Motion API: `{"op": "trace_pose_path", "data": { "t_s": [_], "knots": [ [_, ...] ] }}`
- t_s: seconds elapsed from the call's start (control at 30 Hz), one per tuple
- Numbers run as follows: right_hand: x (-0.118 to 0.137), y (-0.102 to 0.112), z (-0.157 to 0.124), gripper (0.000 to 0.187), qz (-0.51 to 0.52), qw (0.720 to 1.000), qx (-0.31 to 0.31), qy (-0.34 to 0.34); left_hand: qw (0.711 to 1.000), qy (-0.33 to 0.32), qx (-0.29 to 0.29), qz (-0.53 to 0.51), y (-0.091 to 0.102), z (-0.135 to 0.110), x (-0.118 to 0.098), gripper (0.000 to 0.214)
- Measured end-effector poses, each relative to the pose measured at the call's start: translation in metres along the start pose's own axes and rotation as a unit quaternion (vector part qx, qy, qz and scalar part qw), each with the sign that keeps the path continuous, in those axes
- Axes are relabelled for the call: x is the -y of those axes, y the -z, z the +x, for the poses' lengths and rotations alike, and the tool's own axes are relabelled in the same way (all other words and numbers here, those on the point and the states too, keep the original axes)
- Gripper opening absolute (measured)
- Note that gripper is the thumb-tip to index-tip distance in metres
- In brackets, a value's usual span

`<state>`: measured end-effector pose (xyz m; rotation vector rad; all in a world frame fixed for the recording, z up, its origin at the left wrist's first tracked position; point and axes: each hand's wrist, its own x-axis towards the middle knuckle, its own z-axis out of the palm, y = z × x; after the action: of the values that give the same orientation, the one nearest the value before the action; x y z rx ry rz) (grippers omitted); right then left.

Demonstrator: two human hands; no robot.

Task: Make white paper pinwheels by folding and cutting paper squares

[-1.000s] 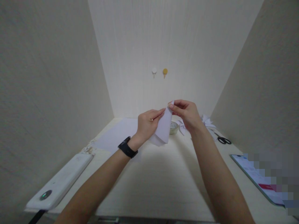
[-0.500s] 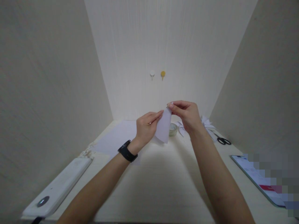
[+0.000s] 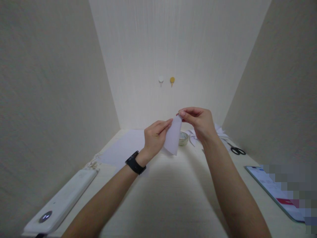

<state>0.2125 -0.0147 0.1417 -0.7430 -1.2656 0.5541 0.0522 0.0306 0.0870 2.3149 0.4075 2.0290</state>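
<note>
We are holding a white paper (image 3: 172, 138) between our two hands, and it is tapering from a wider lower edge up to a narrow tip. With the left hand (image 3: 156, 136) we are pressing it between thumb and straightened fingers, gripping its left side; with the right hand (image 3: 200, 121) we are pinching the tip, thumb against forefinger. So the paper is hanging just below the right fingers and reaching rightward from the left ones; whether its bottom is touching the counter (image 3: 163, 201) we are not managing to tell. A roll of tape (image 3: 183, 140) is lying below the right fingers, beyond the paper, which is partly covering it. Cut white pieces (image 3: 221, 131) are resting to the right of the right fingers, partly hidden by that hand, and scissors (image 3: 238, 150) with black handles are lying farther right and nearer to us. A phone (image 3: 272, 188) with a lit screen is lying well to the right and nearer still, some of it blurred into blocks. Left of the left fingers, pale sheets (image 3: 121, 145) are spreading over the counter; farther left and nearer, a white device (image 3: 65, 198) is lying. We are wearing a black watch (image 3: 136, 163) on the left wrist. Beyond and above the fingers, a white hook (image 3: 160, 79) and a yellow hook (image 3: 172, 80) are sticking to the wall (image 3: 138, 53).
</note>
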Motion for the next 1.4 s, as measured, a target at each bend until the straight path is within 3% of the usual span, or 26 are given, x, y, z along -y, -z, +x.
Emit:
{"op": "trace_pose_path", "data": {
  "t_s": [0.67,1.27,1.4],
  "knots": [
    [0.0031,-0.0006,-0.0009,0.022,-0.03,0.999,-0.03,0.0,0.999,-0.013,-0.001,0.029,0.0004,-0.0025,-0.0011,0.025],
    [0.0005,-0.0033,0.0007,0.018,-0.025,0.997,-0.076,-0.015,0.999,0.019,0.015,0.025,-0.0007,-0.005,-0.0012,0.025],
    [0.0009,-0.0057,0.0002,0.024,-0.01,0.997,-0.071,-0.019,0.999,0.049,0.007,0.019,-0.0011,-0.0036,-0.0058,0.023]
  ]
}}
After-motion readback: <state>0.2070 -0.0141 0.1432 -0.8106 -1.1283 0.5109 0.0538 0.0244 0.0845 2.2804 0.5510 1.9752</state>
